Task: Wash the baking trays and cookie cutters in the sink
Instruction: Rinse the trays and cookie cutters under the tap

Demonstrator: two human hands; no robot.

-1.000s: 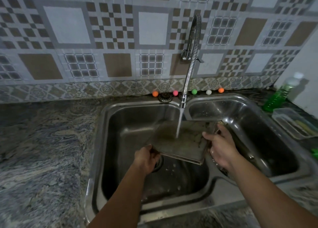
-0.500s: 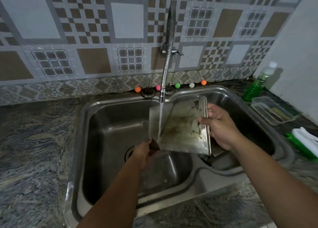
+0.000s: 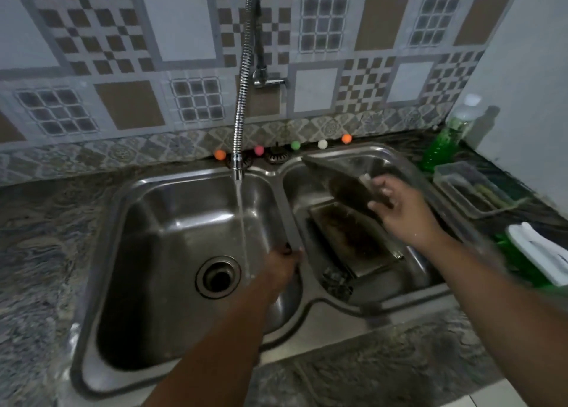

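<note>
The right hand is gripping a dark, stained metal baking tray by its near edge, fingers curled over the rim, and is holding it tilted over the right basin of the stainless steel double sink. Under it a second stained rectangular baking tray is lying in that basin, with a small dark object, too blurred to tell, just beside its near corner. The left hand is resting at the divider between the two basins; the picture is too blurred to tell how its fingers are lying. Just left of that hand, a stream of water is falling from the coiled chrome flexible tap into the left basin, near the round drain. Five small coloured balls are sitting along the sink's back edge. On the marbled counter to the right are standing a green liquid bottle, a clear plastic container and a white and green object.
</note>
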